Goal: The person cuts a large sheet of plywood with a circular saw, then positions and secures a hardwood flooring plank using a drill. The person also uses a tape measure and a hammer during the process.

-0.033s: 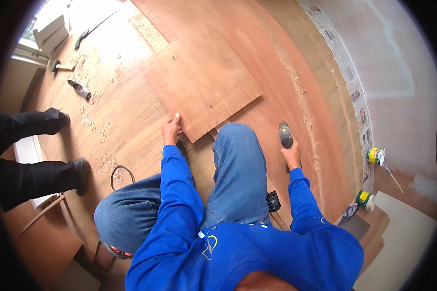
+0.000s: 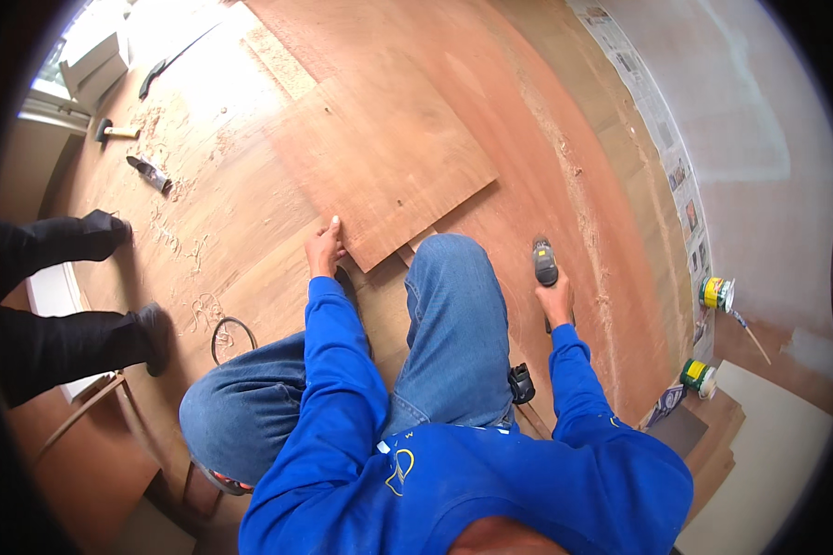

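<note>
A square wooden board (image 2: 393, 153) lies tilted to my view on other wooden boards in front of my knees, with two small dark marks on its face. My left hand (image 2: 324, 250) grips its near left edge, the fingers bent against it and partly hidden. Off to the right, my right hand (image 2: 555, 301) is wrapped round the handle of a cordless drill (image 2: 544, 262), whose front end points away from me. The drill stays apart from the board.
A hammer (image 2: 118, 131), a hand plane (image 2: 148, 172) and a handsaw (image 2: 153, 78) lie among wood shavings at far left. Another person's dark-trousered legs (image 2: 74, 333) stand left. Two small paint tins (image 2: 715, 293) sit by the right wall, near newspaper strips (image 2: 657, 129).
</note>
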Motion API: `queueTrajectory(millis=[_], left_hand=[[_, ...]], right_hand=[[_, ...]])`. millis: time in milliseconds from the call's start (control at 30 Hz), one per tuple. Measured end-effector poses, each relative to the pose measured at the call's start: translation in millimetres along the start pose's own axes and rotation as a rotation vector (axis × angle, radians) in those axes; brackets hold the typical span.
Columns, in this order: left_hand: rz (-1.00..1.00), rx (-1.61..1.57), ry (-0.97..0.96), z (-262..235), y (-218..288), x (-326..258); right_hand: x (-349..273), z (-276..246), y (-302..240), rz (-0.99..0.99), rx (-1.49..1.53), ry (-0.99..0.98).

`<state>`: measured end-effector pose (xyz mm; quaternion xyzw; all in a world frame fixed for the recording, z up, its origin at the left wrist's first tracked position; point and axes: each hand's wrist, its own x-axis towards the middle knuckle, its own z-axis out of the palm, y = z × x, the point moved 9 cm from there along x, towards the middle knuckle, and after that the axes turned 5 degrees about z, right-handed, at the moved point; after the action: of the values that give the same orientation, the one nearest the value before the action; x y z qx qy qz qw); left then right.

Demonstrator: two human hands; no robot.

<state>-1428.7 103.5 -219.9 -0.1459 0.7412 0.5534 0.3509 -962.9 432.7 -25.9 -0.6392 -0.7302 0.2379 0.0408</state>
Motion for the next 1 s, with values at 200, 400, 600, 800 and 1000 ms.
queueTrajectory(millis=[200, 400, 600, 800, 1000], left_hand=[[0.027, 0.0, 0.046, 1.6, 8.1, -0.2], [0.031, -0.01, 0.075, 7.6, 8.8, 0.9], [-0.026, -0.172, 0.071, 16.4, 0.5, 2.3], [0.182, -0.078, 0.093, 39.6, 11.7, 10.0], [0.103, -0.083, 0.045, 43.3, 14.2, 6.8]], right_hand=[[-35.9, 21.9, 52.3, 0.082, -0.094, -0.063], [-29.1, 56.5, 50.1, 0.06, -0.24, -0.105], [-29.9, 44.9, 46.3, 0.118, -0.134, -0.047], [13.2, 7.8, -45.4, -0.061, 0.329, -0.155], [48.8, 25.1, -249.7, -0.422, 0.495, -0.424]])
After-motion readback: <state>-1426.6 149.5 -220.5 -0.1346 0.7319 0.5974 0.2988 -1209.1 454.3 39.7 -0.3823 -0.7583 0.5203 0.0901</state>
